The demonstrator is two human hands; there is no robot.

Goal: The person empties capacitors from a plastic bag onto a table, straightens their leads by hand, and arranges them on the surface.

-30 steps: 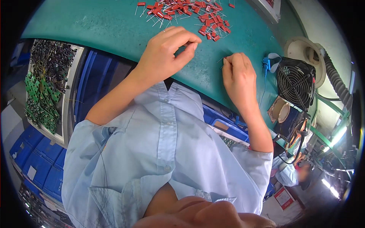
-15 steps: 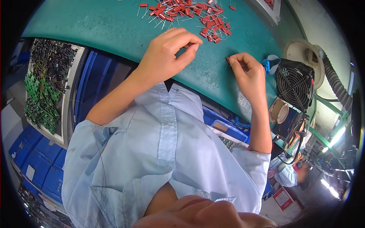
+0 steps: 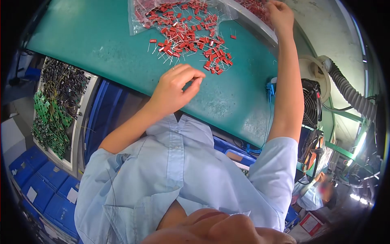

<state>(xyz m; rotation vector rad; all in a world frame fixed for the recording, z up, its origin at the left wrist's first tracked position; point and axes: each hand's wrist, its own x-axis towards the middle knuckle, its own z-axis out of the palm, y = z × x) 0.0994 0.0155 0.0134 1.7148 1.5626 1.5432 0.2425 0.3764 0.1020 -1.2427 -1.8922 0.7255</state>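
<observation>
Nearest the body, the left hand (image 3: 176, 87) is held over the green bench (image 3: 93, 40) much as half a second ago, thumb and forefinger brought close together; nothing is seen between them, and whether anything is pinched cannot be told. To the left of that hand, a pale-framed tray (image 3: 84, 122) is filled with green circuit boards (image 3: 53, 122) and dark wired parts. Just beyond the left fingertips, the red components (image 3: 185, 44) are spread in a loose heap, wire leads crossing, untouched by the hand. Past the heap, a clear plastic bag (image 3: 139, 26), brought into view as the camera has shifted, is seen with more red components in it. Farthest out, the greatest change is shown by the right hand (image 3: 281, 17): half a second ago a red component was pinched low over the bench, to the right of the left hand; now the arm is stretched forward and the bent fingers are placed at the metal-rimmed tray (image 3: 260, 27), where red components are heaped beside the fingertips. Whether one is grasped or has been released there cannot be made out.
</observation>
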